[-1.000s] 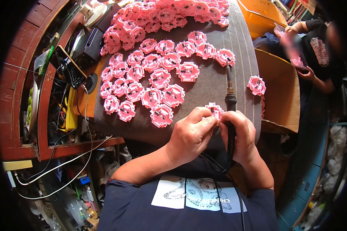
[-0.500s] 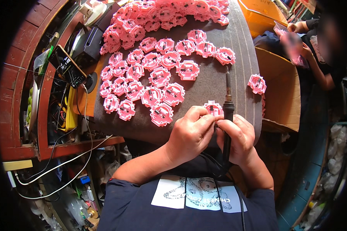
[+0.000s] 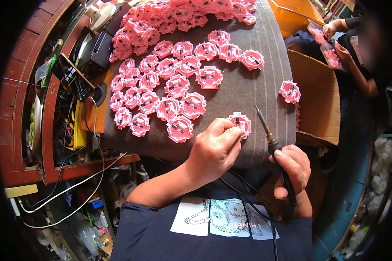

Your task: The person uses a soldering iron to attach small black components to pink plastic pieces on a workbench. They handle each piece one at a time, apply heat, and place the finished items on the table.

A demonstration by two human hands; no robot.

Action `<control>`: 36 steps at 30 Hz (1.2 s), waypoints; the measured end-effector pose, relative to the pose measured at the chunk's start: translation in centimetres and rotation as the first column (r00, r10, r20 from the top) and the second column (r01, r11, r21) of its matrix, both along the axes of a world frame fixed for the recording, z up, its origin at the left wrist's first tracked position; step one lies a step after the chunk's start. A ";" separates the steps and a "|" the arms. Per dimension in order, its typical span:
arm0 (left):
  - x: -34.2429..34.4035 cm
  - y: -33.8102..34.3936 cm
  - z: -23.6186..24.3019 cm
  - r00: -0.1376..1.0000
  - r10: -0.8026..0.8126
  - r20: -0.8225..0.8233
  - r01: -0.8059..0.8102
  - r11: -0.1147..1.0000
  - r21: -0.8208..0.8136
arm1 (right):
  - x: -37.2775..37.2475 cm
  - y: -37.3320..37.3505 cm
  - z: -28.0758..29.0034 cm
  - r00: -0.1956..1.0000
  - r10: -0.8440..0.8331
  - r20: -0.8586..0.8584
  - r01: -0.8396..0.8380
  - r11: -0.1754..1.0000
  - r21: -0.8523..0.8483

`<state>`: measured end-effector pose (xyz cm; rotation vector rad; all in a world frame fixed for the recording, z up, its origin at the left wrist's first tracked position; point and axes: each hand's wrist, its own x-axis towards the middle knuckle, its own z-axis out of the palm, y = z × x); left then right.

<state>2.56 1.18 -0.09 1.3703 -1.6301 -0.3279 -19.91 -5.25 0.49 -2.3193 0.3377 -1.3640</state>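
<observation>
A soldering iron (image 3: 272, 143) with a black handle is gripped in my right hand (image 3: 294, 169), its metal tip pointing up and left over the table. To the left of that tip lies a round pink plastic part (image 3: 245, 123) with notched edges and a small black piece inside. My left hand (image 3: 217, 145) is closed in a pinch, thumb and forefinger touching the part and covering its lower left side. What the fingertips pinch is hidden. Beyond my left hand, several similar pink parts (image 3: 192, 105) lie in loose rows.
At the far end of the grey-covered table (image 3: 231, 98) is a heap of pink parts (image 3: 174, 15). One pink part (image 3: 290, 92) sits near the right edge, beside a cardboard box (image 3: 313, 95). A phone (image 3: 74, 80) stands at left. A co-worker's hands (image 3: 337, 39) hold a bag.
My right hand has drawn back from the pink part, down and right, carrying the soldering iron, now tilted left. My left hand has stayed at the part.
</observation>
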 end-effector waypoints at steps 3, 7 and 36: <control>0.0 -0.1 0.1 1.000 0.004 0.016 -0.004 1.000 0.012 | -1.0 0.9 0.0 0.998 -0.010 -0.069 0.010 1.000 -0.001; 0.0 0.0 0.1 1.000 0.012 0.019 -0.013 1.000 0.013 | -1.1 1.0 0.0 0.993 0.057 -0.100 -0.055 0.998 0.028; -0.1 -0.2 0.0 1.000 0.009 0.015 -0.008 1.000 -0.015 | -1.3 1.3 0.1 0.997 0.025 -0.067 -0.023 0.999 0.030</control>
